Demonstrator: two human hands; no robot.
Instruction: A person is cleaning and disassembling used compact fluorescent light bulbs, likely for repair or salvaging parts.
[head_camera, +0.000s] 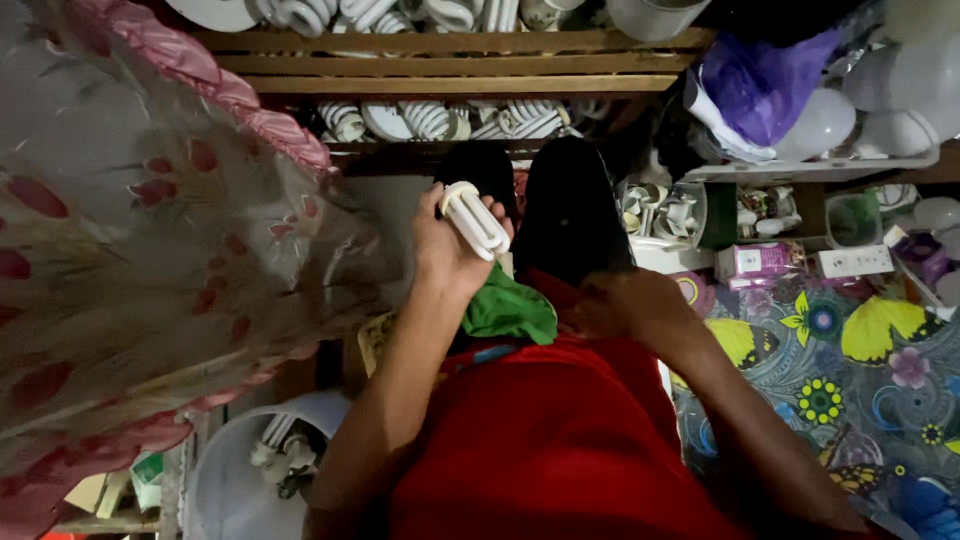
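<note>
Right hand (625, 305) dim, blurred; grip unreadable. Left hand (450, 245) closed round white tube lamp (474, 220). White bucket (240, 480), partly cut off, holds lamps. Wooden shelf (450, 62) crowded with lamps.

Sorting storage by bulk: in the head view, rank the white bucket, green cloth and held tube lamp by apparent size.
1. white bucket, partly cut off
2. green cloth
3. tube lamp in the left hand

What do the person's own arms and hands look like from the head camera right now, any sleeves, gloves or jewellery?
Both forearms are bare, with no sleeves reaching them. The left hand and right hand show no gloves, and no rings, watch or bracelet are visible, though dim light blurs detail on the right. The only clothing in view is a red garment.
</note>
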